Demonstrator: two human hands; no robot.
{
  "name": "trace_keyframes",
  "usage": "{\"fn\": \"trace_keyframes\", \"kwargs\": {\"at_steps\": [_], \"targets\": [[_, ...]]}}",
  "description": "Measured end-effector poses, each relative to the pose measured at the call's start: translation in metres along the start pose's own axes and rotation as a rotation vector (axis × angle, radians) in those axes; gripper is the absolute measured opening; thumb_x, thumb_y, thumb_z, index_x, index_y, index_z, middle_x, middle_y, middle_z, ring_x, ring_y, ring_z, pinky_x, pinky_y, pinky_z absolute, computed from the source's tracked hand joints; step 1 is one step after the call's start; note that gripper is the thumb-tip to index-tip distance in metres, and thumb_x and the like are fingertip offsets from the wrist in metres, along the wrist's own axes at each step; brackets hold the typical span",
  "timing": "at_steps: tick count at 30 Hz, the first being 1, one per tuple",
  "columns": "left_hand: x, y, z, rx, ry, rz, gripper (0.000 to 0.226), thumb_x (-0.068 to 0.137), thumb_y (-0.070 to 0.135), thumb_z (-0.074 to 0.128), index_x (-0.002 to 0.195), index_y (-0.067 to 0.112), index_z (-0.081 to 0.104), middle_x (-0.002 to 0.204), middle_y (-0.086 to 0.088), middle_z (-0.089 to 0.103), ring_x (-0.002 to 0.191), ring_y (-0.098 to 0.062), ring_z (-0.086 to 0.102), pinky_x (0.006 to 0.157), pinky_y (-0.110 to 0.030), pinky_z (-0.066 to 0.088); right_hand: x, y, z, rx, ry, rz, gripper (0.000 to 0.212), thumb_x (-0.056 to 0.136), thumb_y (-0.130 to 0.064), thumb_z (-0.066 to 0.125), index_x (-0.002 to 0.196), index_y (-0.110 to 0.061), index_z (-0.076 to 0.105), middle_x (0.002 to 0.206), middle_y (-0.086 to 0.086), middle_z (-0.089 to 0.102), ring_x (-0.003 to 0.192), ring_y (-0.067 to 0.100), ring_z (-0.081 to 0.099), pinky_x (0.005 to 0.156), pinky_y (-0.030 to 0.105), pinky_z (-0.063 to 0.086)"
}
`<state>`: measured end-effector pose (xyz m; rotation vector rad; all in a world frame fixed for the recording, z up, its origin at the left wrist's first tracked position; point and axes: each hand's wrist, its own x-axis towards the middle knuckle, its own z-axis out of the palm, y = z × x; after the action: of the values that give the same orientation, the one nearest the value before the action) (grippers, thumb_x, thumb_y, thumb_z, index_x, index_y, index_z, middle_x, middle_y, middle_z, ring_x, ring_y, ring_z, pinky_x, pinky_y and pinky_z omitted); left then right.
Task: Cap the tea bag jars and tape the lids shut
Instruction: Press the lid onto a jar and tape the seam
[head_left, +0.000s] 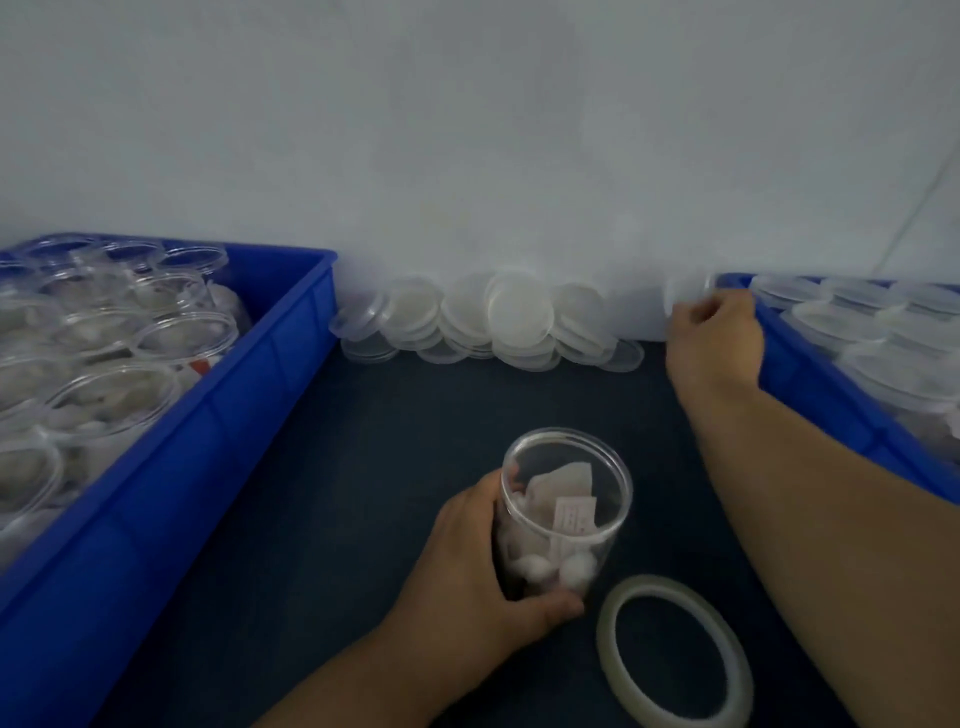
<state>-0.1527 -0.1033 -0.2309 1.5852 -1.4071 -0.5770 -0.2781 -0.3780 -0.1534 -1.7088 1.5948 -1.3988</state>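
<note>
Now my left hand (467, 561) wraps the clear, uncapped cylindrical jar (566, 509) at lower centre, while my right hand (714, 338), fingers curled, pinches a blurred translucent round lid (684, 299) at middle right.

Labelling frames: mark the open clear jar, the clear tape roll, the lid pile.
Open clear plastic jar (602, 551): head view, side wall.
Clear tape roll (662, 587): head view, top band.
Translucent lid pile (517, 312): head view, front lid.

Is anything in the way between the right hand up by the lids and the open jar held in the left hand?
Nothing visible. Bare dark mat lies between the right hand and the jar, whose mouth is uncovered. The tape roll lies flat nearer the camera, off that line.
</note>
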Motion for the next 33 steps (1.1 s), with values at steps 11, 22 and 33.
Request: {"fn": "trace_keyframes", "kwargs": {"at_steps": [11,22,33], "targets": [[-0.016,0.023,0.002,-0.123,0.058,-0.031,0.066,0.056,0.059,0.086,0.110,0.065,0.050,0.112,0.035,0.066,0.101,0.013,0.065,0.086,-0.015,0.051,-0.146,-0.039,-0.114,0.842,-0.522,0.268,0.030,0.102,-0.015,0.046,0.129,-0.015,0.058,0.095,0.007,0.075,0.060,0.010,0.058,0.052,0.024,0.048],[-0.065,0.022,-0.004,-0.039,0.073,-0.042,0.073,0.058,0.055,0.088,0.121,0.056,0.049,0.116,0.027,0.067,0.103,0.008,0.065,0.089,-0.025,0.056,-0.215,-0.043,-0.117,0.151,-0.612,-0.112,0.017,0.095,-0.042,0.053,0.095,-0.052,0.066,0.093,-0.041,0.060,0.082,-0.012,0.060,0.062,0.009,0.047],[-0.065,0.014,-0.004,-0.067,0.055,0.021,0.063,0.065,0.048,0.089,0.116,0.054,0.050,0.113,0.028,0.067,0.100,0.007,0.066,0.082,-0.020,0.051,-0.212,-0.050,-0.123,-0.076,-0.782,-0.494,0.048,0.068,-0.064,0.070,0.115,-0.054,0.063,0.124,-0.032,0.050,0.118,-0.014,0.042,0.091,0.011,0.034]]}}
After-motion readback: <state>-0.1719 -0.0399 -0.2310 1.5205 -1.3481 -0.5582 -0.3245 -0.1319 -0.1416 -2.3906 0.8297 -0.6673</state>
